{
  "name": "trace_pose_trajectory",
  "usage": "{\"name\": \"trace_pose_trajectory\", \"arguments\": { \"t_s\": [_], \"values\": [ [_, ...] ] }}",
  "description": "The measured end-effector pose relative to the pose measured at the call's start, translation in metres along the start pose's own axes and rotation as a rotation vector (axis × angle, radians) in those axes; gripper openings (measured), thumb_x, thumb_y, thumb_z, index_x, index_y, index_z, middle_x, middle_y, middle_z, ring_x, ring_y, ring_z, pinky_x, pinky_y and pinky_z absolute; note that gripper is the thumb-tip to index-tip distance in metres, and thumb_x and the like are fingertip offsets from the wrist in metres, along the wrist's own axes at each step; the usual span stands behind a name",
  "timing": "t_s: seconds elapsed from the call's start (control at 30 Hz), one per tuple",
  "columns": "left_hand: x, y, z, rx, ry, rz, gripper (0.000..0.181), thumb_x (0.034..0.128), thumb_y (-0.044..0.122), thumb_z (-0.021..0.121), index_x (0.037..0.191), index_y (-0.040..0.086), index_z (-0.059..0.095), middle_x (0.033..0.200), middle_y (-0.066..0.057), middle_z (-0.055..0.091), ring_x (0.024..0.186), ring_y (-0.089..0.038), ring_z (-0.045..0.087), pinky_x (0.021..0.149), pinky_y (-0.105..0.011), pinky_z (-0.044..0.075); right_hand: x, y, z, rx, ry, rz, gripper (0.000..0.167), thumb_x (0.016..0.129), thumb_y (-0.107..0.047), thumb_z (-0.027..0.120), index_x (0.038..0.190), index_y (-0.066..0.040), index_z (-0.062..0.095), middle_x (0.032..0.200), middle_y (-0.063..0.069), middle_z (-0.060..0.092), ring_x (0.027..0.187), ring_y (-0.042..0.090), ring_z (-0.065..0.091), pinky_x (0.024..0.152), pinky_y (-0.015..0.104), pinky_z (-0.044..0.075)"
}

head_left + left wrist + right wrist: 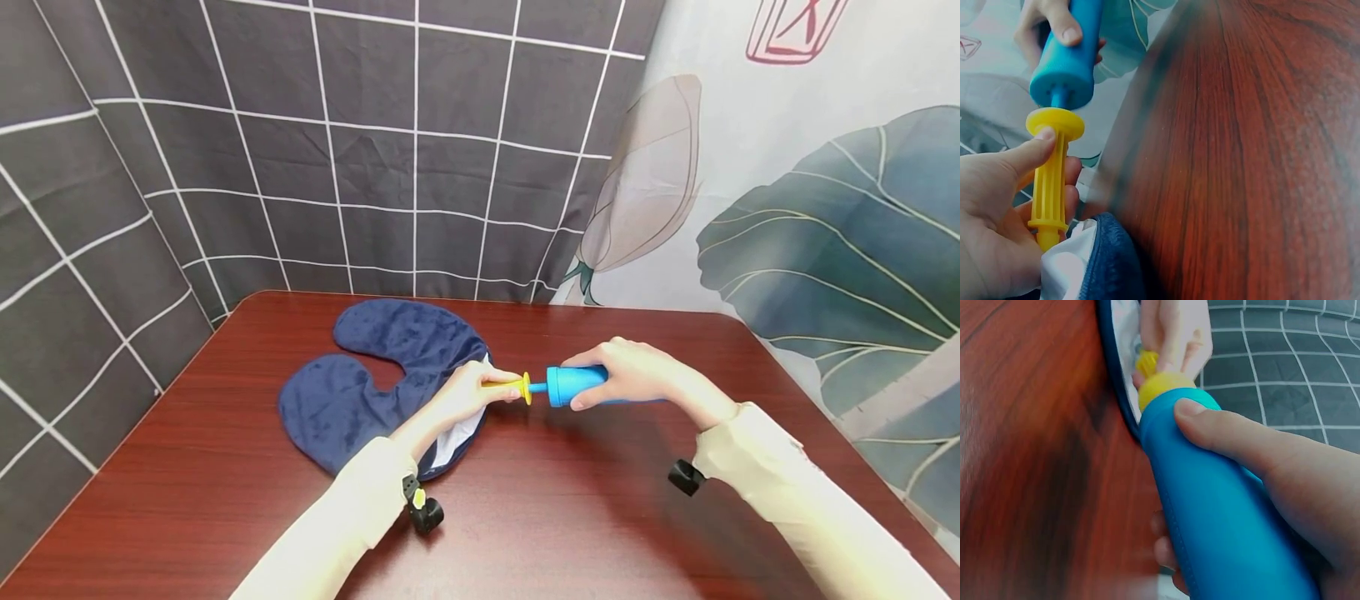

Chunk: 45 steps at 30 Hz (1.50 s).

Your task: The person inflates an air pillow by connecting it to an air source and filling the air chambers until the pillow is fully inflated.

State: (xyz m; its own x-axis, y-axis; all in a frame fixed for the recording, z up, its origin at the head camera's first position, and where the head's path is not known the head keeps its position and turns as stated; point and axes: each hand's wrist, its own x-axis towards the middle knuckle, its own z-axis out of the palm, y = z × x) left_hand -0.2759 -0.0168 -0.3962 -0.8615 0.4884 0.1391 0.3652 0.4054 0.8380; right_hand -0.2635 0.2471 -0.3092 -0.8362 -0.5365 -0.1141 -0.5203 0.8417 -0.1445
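A hand air pump has a blue barrel (577,385) and a ribbed yellow end piece (1049,178), joined by a short blue rod (1060,97). My left hand (465,392) grips the yellow piece, thumb along its ribs. My right hand (637,372) wraps round the barrel, with the thumb (1190,409) lying near its yellow-side end. A navy U-shaped neck pillow (405,329) lies under and beside my left hand. White lining (1071,262) shows along its zipped edge, close to the yellow piece's narrow tip. Whether the tip sits inside the pillow cannot be told.
The pillow lies on a reddish-brown wooden table (517,517). Behind it hangs a dark grey cloth (375,167) with white grid lines. A pale leaf-patterned curtain (720,275) hangs at the right. Both wrists carry small black cameras.
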Motion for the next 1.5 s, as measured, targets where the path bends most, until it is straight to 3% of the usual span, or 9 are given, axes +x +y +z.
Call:
{"name": "trace_pose_trajectory", "arguments": {
  "t_s": [0.27, 0.47, 0.67, 0.83, 0.93, 1.17, 1.37, 1.5],
  "values": [
    [-0.001, 0.000, -0.002, -0.026, -0.011, 0.025, 0.030, 0.0889, 0.019, 0.073, 0.117, 0.007, 0.074, 0.100, -0.009, 0.077, 0.091, -0.008, 0.070, 0.079, -0.013, 0.046, -0.027, 0.016, -0.025, 0.000, -0.026, 0.035, 0.063, 0.074, -0.059, 0.078, 0.127, -0.026, 0.067, 0.098, -0.007, 0.070, 0.081, 0.010, 0.057, 0.064, 0.028, 0.045],
    [-0.003, -0.002, -0.001, -0.133, -0.034, 0.011, 0.032, 0.0907, 0.014, 0.070, 0.120, 0.001, 0.070, 0.101, -0.017, 0.076, 0.091, -0.015, 0.073, 0.079, -0.012, 0.049, -0.045, 0.026, -0.045, -0.006, -0.034, 0.038, 0.065, 0.072, -0.061, 0.078, 0.126, -0.026, 0.068, 0.096, -0.010, 0.070, 0.081, 0.008, 0.057, 0.064, 0.028, 0.045],
    [-0.003, -0.003, -0.003, -0.156, -0.042, 0.055, 0.031, 0.0917, 0.013, 0.069, 0.120, 0.000, 0.070, 0.098, -0.019, 0.075, 0.089, -0.022, 0.071, 0.078, -0.015, 0.050, -0.062, 0.037, -0.066, -0.022, -0.029, 0.077, 0.067, 0.070, -0.059, 0.081, 0.126, -0.025, 0.068, 0.099, -0.009, 0.070, 0.085, 0.011, 0.057, 0.067, 0.029, 0.045],
    [-0.002, -0.002, -0.003, -0.199, -0.049, 0.049, 0.032, 0.0914, 0.013, 0.069, 0.121, 0.000, 0.069, 0.100, -0.021, 0.074, 0.093, -0.032, 0.070, 0.078, -0.015, 0.050, -0.070, 0.039, -0.077, -0.036, -0.028, 0.099, 0.066, 0.070, -0.058, 0.082, 0.126, -0.026, 0.068, 0.096, -0.010, 0.069, 0.083, 0.011, 0.055, 0.066, 0.029, 0.044],
    [-0.001, 0.000, -0.002, -0.220, -0.044, 0.038, 0.033, 0.0918, 0.012, 0.068, 0.122, 0.000, 0.068, 0.102, -0.022, 0.074, 0.093, -0.031, 0.070, 0.079, -0.016, 0.051, -0.070, 0.036, -0.079, -0.058, -0.013, 0.094, 0.065, 0.070, -0.058, 0.082, 0.125, -0.025, 0.069, 0.094, -0.010, 0.070, 0.080, 0.010, 0.056, 0.065, 0.029, 0.044],
    [-0.001, 0.001, 0.002, -0.274, -0.003, -0.014, 0.036, 0.0918, 0.011, 0.068, 0.125, -0.003, 0.066, 0.102, -0.023, 0.074, 0.086, -0.014, 0.071, 0.083, -0.022, 0.054, -0.053, 0.016, -0.080, -0.142, -0.017, 0.068, 0.062, 0.071, -0.059, 0.080, 0.122, -0.024, 0.071, 0.088, -0.012, 0.069, 0.077, 0.009, 0.055, 0.064, 0.028, 0.044],
    [-0.005, 0.002, 0.003, -0.307, 0.026, -0.022, 0.037, 0.0924, 0.008, 0.066, 0.126, -0.008, 0.063, 0.100, -0.028, 0.072, 0.092, -0.034, 0.070, 0.085, -0.034, 0.056, -0.034, 0.000, -0.077, -0.153, -0.051, 0.038, 0.061, 0.073, -0.059, 0.078, 0.121, -0.023, 0.071, 0.091, -0.011, 0.071, 0.078, 0.010, 0.058, 0.065, 0.028, 0.047],
    [-0.005, 0.002, 0.004, -0.307, 0.039, -0.027, 0.038, 0.0921, 0.008, 0.066, 0.126, -0.008, 0.063, 0.100, -0.029, 0.072, 0.092, -0.033, 0.069, 0.086, -0.039, 0.055, -0.023, -0.007, -0.072, -0.157, -0.062, 0.044, 0.059, 0.075, -0.058, 0.077, 0.122, -0.023, 0.071, 0.094, -0.009, 0.071, 0.080, 0.011, 0.059, 0.065, 0.029, 0.047]
  ]
}}
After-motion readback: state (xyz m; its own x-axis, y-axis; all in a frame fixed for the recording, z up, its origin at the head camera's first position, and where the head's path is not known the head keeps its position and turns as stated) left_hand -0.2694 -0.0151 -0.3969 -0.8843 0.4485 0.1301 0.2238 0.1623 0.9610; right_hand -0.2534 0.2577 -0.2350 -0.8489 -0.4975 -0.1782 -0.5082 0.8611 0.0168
